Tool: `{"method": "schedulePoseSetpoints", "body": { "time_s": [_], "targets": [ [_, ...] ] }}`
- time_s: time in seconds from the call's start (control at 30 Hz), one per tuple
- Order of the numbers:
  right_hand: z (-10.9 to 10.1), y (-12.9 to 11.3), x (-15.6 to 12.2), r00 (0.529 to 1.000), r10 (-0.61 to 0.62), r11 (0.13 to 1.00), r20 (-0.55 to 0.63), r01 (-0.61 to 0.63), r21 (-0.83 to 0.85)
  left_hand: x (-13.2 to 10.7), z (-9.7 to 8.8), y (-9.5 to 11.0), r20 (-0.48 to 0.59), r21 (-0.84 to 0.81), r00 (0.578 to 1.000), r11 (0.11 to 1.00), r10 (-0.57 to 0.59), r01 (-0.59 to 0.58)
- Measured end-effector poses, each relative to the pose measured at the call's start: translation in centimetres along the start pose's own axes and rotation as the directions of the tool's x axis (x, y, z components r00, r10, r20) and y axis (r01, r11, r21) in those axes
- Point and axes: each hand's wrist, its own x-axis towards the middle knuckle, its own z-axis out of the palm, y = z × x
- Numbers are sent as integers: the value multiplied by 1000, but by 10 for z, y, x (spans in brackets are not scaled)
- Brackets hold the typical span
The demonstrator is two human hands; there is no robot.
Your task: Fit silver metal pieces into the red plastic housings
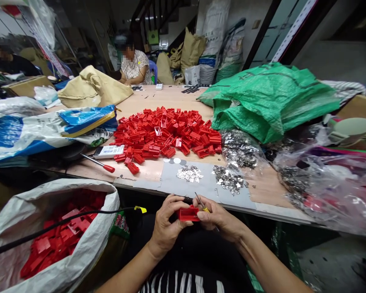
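Observation:
My left hand (167, 221) grips a red plastic box-shaped part (189, 214) by its left end, in front of the table edge. At the part's right end are the fingers of my right hand (218, 217), which also hold a thin metal tool with a yellow handle (205, 209). Its slim shaft points up and left; the kind of tool is not clear. Just beyond my hands, a grey sheet (171, 183) bears a pile of shiny flat metal pieces (189, 173) and a darker pile of metal pieces (228, 180). Behind them is a large heap of red plastic parts (167, 132).
At lower left stands an open white sack (106, 191) of red parts, with a black cable (79, 214) across it. A red-handled lever (108, 168) juts over the table. Green sacking (262, 97) and plastic bags (332, 183) lie right. A person (136, 65) sits opposite.

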Motion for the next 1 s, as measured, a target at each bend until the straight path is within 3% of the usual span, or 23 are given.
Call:
{"method": "schedulePoseSetpoints", "body": {
  "time_s": [0.1, 0.17, 0.23, 0.3, 0.37, 0.47, 0.6, 1.0],
  "targets": [
    [-3, -10, 10, 1000, -11, 987, -10, 9, -160, 1, -2, -8, -65, -85, 992, 991, -112, 107],
    [-10, -22, 17, 983, -136, 904, -125, 71, -421, 3, -3, -10, -106, -155, 977, 973, -187, 169],
    [-21, -35, 23, 903, -339, 698, -266, 52, -715, 4, -4, -10, -133, -212, 963, 956, -233, 202],
    [-32, -44, 28, 818, -471, 469, -330, -85, -879, 6, -6, -8, -137, -239, 958, 947, -252, 215],
    [-40, -47, 32, 806, -481, 315, -345, -208, -926, 8, -8, -6, -120, -243, 958, 943, -262, 227],
    [-47, -43, 37, 827, -466, 194, -313, -250, -949, 9, -9, -7, -104, -238, 956, 940, -276, 245],
    [-46, -35, 45, 832, -476, 134, -284, -251, -959, 11, -9, -10, -87, -225, 952, 937, -292, 267],
    [-45, -31, 45, 815, -529, 95, -234, -217, -972, 9, -8, -19, -77, -238, 955, 935, -288, 263]
  ]
}}
